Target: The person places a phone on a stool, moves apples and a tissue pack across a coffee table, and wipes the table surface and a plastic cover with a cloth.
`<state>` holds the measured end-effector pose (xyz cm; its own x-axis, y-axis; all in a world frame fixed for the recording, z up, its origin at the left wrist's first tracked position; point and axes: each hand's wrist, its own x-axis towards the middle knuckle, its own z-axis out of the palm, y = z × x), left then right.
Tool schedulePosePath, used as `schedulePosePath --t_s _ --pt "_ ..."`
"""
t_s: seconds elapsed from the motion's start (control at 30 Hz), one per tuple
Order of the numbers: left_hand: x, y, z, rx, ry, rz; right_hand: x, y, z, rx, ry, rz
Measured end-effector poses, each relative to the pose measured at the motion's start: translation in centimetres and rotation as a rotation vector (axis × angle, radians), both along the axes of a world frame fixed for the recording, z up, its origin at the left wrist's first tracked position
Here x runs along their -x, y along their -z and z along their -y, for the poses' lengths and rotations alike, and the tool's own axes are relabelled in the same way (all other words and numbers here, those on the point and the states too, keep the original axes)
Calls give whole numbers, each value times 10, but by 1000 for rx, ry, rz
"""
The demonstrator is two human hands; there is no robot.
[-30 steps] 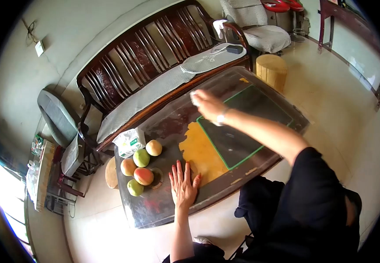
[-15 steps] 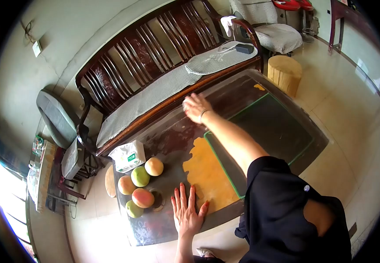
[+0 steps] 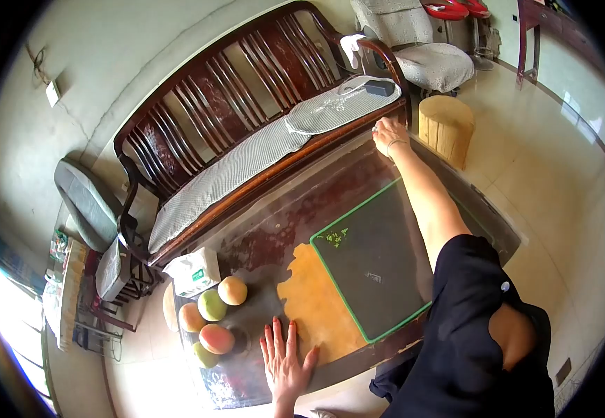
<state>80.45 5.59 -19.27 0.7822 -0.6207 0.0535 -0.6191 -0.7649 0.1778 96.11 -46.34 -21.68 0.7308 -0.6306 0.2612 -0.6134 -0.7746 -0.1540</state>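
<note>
We had a dark, glossy worktop (image 3: 264, 240) carrying a green-edged dark mat (image 3: 372, 272) beside an irregular yellow patch (image 3: 320, 299); five fruits (image 3: 212, 308) clustered by a white tissue pack (image 3: 194, 272), and our left hand (image 3: 286, 368) lay flat nearby.

Daylight and Glossy Floor (image 3: 525, 188) Around Me

Ahead of me a dark wooden settee (image 3: 227, 87) lines a pale, cracked wall (image 3: 107, 56). A window (image 3: 13, 306) glares on my left; a log stool (image 3: 446, 129) stands to my right.

- Left grip (image 3: 286, 368): flat, palm down, fingers extended, thumb splayed out.
- Right grip (image 3: 390, 136): fingers curled, farther forward and right of the other grip.
- Right arm (image 3: 429, 196): outstretched, nearly straight behind its grip.
</note>
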Motion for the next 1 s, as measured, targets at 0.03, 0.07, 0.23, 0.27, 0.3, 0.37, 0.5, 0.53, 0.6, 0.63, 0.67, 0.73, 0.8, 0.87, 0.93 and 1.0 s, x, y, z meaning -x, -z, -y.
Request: schedulePosePath --t_s 0.03,0.07,0.23,0.27,0.3,0.37,0.5,0.53,0.6,0.63,0.67,0.73,0.8,0.87,0.93,1.0 --pt "-1 1 0 -2 -1 1 -2 5 6 -53 98 65" --pt "-1 1 0 -7 -4 0 -3 5 6 -108 195 126" --pt "-1 2 0 -17 -6 3 -9 -1 14 -260 376 6" --pt "-1 2 0 -21 3 -6 -9 -3 13 -258 369 4" --pt "-1 1 1 -18 -3 -6 -9 -5 12 -255 362 1" --pt "-1 2 0 -15 -11 4 -11 7 20 -302 441 105" --pt "1 -2 2 -5 -15 20 -3 39 61 -174 191 -204" --pt "0 0 1 3 -1 37 17 25 49 -162 131 -269" --pt "2 0 1 18 6 49 61 -10 20 -138 5 -386" --pt "2 0 1 15 7 62 78 -12 13 -221 75 -287" --pt "2 -1 1 21 10 62 96 -8 9 -305 148 -190" --pt "2 3 -1 34 24 78 123 48 49 -2 -98 -195" --pt "2 4 -2 30 27 105 191 77 59 -531 -158 49" --pt "4 5 -3 30 24 110 276 60 31 -707 -315 150" --pt "3 7 -5 46 21 119 341 72 12 -109 -117 -14" --pt "2 8 -4 58 19 124 380 33 -37 -654 172 364"
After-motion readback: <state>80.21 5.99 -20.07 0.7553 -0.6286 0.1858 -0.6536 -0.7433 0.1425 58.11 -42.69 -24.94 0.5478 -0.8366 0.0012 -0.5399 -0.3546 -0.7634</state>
